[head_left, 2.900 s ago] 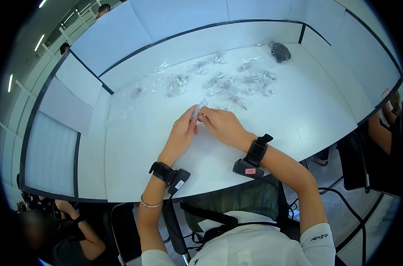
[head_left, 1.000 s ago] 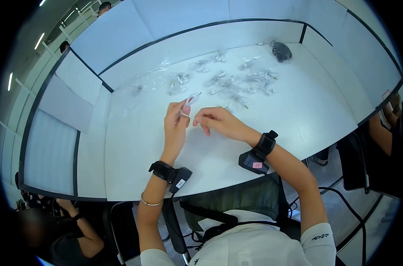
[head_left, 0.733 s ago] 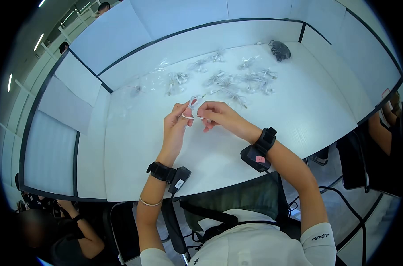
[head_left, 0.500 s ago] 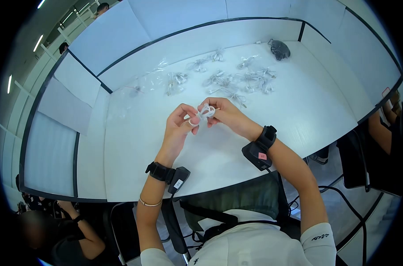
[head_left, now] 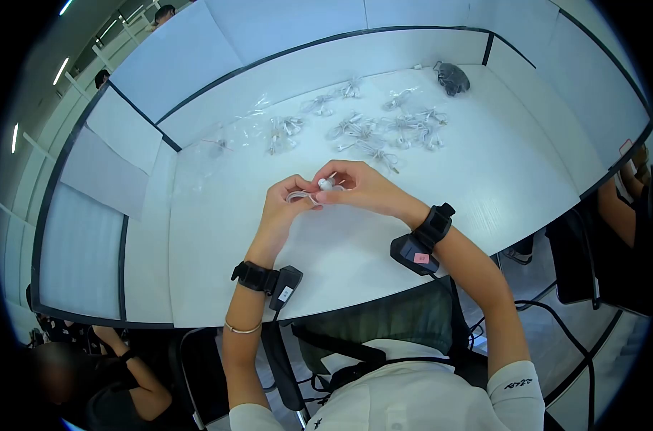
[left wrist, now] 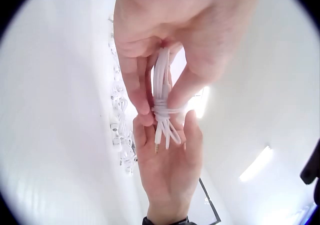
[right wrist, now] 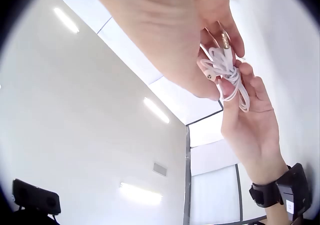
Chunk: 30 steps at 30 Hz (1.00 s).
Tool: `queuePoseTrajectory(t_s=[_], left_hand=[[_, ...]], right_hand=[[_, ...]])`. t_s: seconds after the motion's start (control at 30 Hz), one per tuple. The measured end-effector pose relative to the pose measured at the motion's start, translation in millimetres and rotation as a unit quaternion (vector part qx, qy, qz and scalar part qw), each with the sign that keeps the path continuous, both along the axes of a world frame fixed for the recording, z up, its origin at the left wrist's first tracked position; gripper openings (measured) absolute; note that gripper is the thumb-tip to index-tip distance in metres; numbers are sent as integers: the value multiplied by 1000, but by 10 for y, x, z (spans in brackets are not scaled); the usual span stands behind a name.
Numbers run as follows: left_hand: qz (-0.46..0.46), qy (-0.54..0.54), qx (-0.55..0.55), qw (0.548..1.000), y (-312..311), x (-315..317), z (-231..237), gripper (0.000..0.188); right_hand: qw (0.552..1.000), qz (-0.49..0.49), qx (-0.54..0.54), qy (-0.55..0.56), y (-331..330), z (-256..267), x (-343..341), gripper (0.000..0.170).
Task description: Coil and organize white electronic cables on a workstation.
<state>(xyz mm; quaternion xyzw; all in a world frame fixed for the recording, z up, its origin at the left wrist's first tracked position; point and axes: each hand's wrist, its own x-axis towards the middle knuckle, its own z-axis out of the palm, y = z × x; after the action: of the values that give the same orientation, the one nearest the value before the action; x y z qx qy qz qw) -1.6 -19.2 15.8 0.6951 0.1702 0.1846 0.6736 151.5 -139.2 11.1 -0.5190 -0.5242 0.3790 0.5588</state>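
Note:
In the head view, both hands meet at a small white earphone cable bundle (head_left: 329, 184). The left hand (head_left: 280, 205) pinches its left loops between thumb and fingers; the right hand (head_left: 373, 189) curls round its other end. Seen from the left wrist, strands wrap tightly round the bundle's middle (left wrist: 161, 108), and a gold-tipped plug (left wrist: 157, 146) points toward the right palm. The right wrist view shows the gold plug (right wrist: 225, 40) by the right fingers and loops hanging over the left hand (right wrist: 257, 135). Right fingertips are partly hidden.
Several bagged white cables (head_left: 362, 129) lie across the middle and back of the white table (head_left: 233, 251). Clear plastic bags (head_left: 215, 147) are at the back left, and a dark grey pouch (head_left: 453, 79) is at the back right. Low panels (head_left: 326, 61) surround the back and sides.
The hands drew apart with a strand between them, then came together again. Since half a second ago, the bundle has turned, and its loops now show at the left thumb.

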Motion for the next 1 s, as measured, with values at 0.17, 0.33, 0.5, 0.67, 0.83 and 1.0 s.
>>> queuePoseTrajectory(t_s=[0.17,0.33,0.5,0.67,0.83,1.0], left_hand=[[11,-22,-54,998,-10,-2,34,14],[32,-47,-93,994,-1,-3,-27,22],[45,-62,-100,992,-17,-10,-29,18],[36,-69,-93,993,-44,8,-38,13],[37,-54,-94,993,-102,39,-5,15],[57,-76,-129,987,-94,52,-46,18]], right_hand=[[997,-36,62,-10,-24,50,-94,24],[983,-84,120,-113,-2,18,-107,27],[986,-74,112,-103,-12,42,-101,26],[981,-112,86,-129,-13,57,-129,24],[978,-133,29,-160,-70,185,-178,27],[966,-141,101,-190,-70,161,-197,29]])
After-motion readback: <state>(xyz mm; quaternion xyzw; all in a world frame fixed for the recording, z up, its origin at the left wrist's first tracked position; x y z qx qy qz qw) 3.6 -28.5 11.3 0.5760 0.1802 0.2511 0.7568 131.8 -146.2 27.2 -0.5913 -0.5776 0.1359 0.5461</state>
